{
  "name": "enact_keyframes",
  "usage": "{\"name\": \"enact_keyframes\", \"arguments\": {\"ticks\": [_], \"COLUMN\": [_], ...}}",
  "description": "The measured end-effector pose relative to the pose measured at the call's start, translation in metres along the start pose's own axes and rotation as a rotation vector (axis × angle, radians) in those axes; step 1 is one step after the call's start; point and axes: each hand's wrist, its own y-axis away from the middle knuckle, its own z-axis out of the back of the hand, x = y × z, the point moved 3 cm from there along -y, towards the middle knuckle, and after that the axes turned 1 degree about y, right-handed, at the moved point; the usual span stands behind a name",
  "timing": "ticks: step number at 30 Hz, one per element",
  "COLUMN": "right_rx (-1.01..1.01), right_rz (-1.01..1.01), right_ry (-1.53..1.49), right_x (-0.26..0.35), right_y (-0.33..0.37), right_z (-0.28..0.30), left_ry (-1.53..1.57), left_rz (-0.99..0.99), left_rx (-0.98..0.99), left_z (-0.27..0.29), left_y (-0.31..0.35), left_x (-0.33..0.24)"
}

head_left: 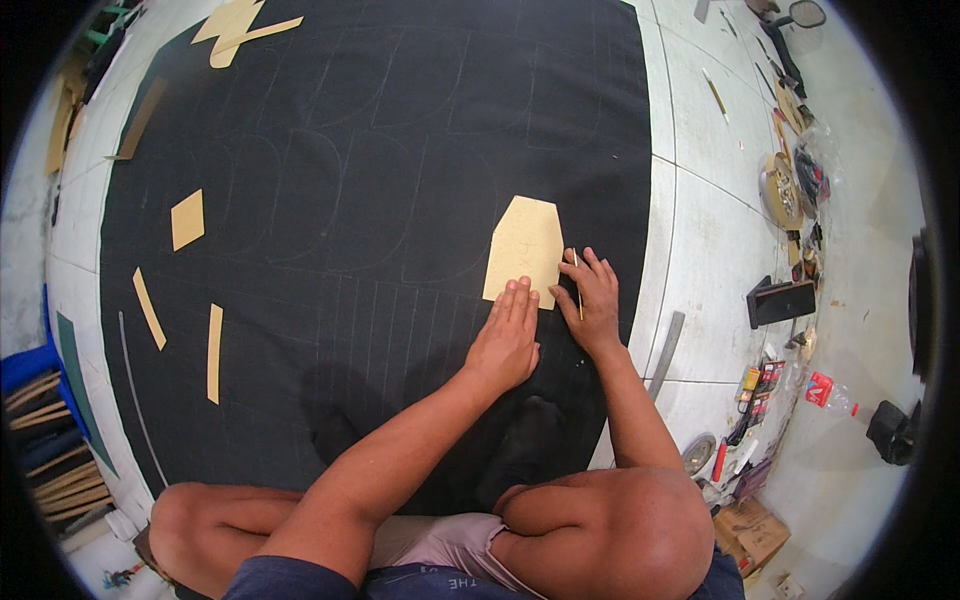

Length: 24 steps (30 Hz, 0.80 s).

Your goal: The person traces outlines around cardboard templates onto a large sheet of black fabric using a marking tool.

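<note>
A tan card template [527,235], a tapered piece with cut upper corners, lies flat on a large black cloth [380,230]. My left hand [507,335] rests flat on its lower edge, fingers stretched out. Beside the template's lower right edge, my right hand [592,305] has its fingers closed around a slim yellowish pencil [578,285]. The pencil's tip is too small to make out. Thin pale outlines, some curved and some straight, run across the cloth.
More card pieces lie on the cloth: a diamond [187,220], narrow strips [214,354] and a far-left cluster [235,30]. A metal ruler [666,355] crosses the cloth's right edge. Tape rolls [780,190], a black stand [782,302] and a plastic bottle [830,393] line the right side.
</note>
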Motion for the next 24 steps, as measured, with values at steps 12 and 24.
{"name": "enact_keyframes", "arguments": {"ticks": [12, 24], "right_rx": [-0.19, 0.26], "right_rz": [-0.3, -0.061], "right_ry": [-0.501, -0.601], "right_x": [-0.014, 0.057], "right_y": [-0.022, -0.051], "right_z": [0.018, 0.0], "left_ry": [0.012, 0.088], "left_rz": [-0.007, -0.02], "left_rx": [0.016, -0.019], "left_z": [0.003, -0.003], "left_y": [-0.002, 0.001], "left_x": [0.0, 0.006]}}
